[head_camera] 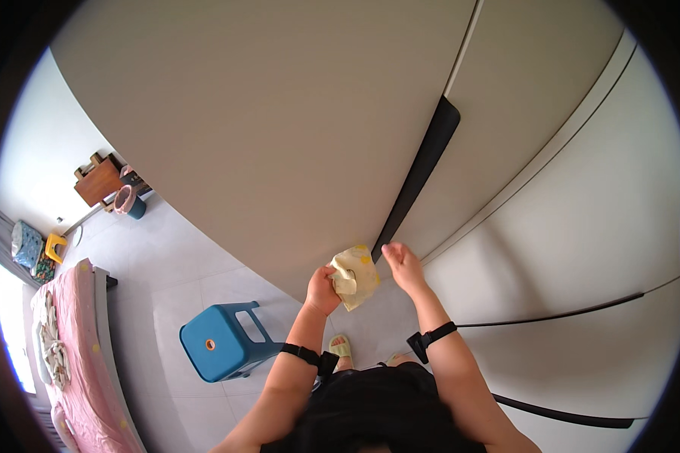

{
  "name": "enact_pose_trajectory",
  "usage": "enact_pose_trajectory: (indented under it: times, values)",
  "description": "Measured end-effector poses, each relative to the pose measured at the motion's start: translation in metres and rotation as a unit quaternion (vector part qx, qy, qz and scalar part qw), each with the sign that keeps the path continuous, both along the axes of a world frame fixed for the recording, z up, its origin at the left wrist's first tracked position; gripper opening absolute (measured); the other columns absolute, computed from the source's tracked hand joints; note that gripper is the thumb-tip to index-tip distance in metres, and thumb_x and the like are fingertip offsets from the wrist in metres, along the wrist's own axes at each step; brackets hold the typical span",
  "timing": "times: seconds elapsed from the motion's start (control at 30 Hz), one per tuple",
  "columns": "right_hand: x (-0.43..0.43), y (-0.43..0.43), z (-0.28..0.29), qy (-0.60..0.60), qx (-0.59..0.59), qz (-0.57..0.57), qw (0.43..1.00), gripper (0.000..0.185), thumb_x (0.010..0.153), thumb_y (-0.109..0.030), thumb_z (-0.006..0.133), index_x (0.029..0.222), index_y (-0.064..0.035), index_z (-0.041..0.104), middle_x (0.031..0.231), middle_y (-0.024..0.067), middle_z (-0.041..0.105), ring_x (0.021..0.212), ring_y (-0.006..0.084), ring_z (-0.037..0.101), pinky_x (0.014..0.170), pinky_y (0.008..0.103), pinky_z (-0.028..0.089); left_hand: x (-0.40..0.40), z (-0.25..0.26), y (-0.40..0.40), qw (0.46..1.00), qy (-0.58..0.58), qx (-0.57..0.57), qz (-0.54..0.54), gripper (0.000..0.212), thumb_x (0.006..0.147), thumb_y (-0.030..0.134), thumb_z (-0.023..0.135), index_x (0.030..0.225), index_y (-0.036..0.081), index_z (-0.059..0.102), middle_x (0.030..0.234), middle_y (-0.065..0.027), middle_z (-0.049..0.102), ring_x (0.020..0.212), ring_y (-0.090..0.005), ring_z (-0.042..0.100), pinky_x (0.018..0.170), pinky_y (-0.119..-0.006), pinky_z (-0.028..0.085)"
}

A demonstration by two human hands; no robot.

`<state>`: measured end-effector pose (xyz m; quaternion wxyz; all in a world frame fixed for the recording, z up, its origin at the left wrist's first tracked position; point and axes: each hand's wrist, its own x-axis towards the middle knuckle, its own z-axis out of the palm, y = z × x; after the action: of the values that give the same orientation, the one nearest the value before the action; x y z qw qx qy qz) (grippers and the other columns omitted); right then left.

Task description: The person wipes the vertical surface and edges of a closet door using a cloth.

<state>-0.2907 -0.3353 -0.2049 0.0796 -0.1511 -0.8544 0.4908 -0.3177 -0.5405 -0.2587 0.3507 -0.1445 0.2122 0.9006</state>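
My left hand [324,291] grips a pale yellow cloth [358,283] with brighter yellow patches, bunched at the edge in my fingers. The cloth hangs in front of a large beige cabinet door [260,141]. Just right of the cloth is my right hand [405,267], its fingers loosely curled and slightly blurred, with nothing visible in them. It is close to the lower end of a long black door handle [422,170]; I cannot tell whether it touches it. Each forearm wears a black strap with a small device.
A blue plastic stool [218,342] stands on the grey tiled floor [164,317] to the left. Further left are a bed with a pink cover [85,351], a yellow stool [55,248] and a lined bin [130,204]. More cabinet doors [589,226] with black handles curve along the right.
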Motion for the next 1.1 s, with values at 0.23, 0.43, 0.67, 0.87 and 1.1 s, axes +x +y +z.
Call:
enact_pose_trajectory:
  times: [0.23,0.43,0.67,0.87,1.1]
  values:
    - [0.002,-0.015,-0.014,-0.145,-0.213,0.127,0.958,0.055,0.091,-0.051,0.051,0.109,0.0004,0.059,0.097,0.0102,0.065,0.093,0.0187,0.059,0.08,0.032,0.047,0.002,0.03,0.001,0.998,0.006,0.06,0.036,0.04,0.083,0.017,0.035,0.117,0.002,0.049,0.116,-0.0155,0.055,0.111,-0.0337,0.052,0.101,-0.048,0.038]
    - [0.022,-0.001,0.032,0.001,-0.3,0.171,0.939,0.036,0.09,-0.03,0.062,0.109,0.0004,0.059,0.093,0.0023,0.063,0.086,0.0093,0.057,0.075,0.0257,0.046,0.007,0.054,0.012,0.998,0.047,0.007,0.04,0.041,0.081,0.016,0.035,0.117,0.002,0.05,0.116,-0.014,0.056,0.108,-0.0314,0.053,0.098,-0.046,0.04]
    - [0.07,0.04,0.061,0.028,-0.348,0.111,0.93,0.029,0.089,-0.023,0.063,0.105,0.0008,0.061,0.084,-0.0003,0.06,0.074,0.0063,0.054,0.065,0.0224,0.044,0.022,0.082,0.04,0.949,0.161,-0.264,0.057,0.035,0.078,0.004,0.041,0.11,0.004,0.056,0.103,-0.0073,0.06,0.1,-0.0213,0.056,0.086,-0.035,0.044]
    - [0.095,0.058,0.08,0.058,-0.343,0.086,0.934,0.026,0.09,-0.023,0.061,0.101,0.0011,0.061,0.084,0.0003,0.061,0.075,0.0065,0.054,0.065,0.0222,0.044,0.057,0.105,0.071,0.711,0.528,-0.401,0.233,0.022,0.08,0.004,0.06,0.102,0.003,0.062,0.098,-0.0042,0.06,0.094,-0.0172,0.056,0.085,-0.031,0.044]
    - [0.114,0.061,0.096,0.057,-0.319,0.115,0.939,0.028,0.088,-0.029,0.064,0.093,-0.0007,0.063,0.077,-0.0022,0.058,0.068,0.0048,0.05,0.06,0.0215,0.041,0.106,0.14,0.099,0.641,0.591,-0.444,0.204,0.017,0.072,0.002,0.075,0.087,0.004,0.069,0.095,-0.0052,0.058,0.089,-0.0178,0.057,0.078,-0.03,0.048]
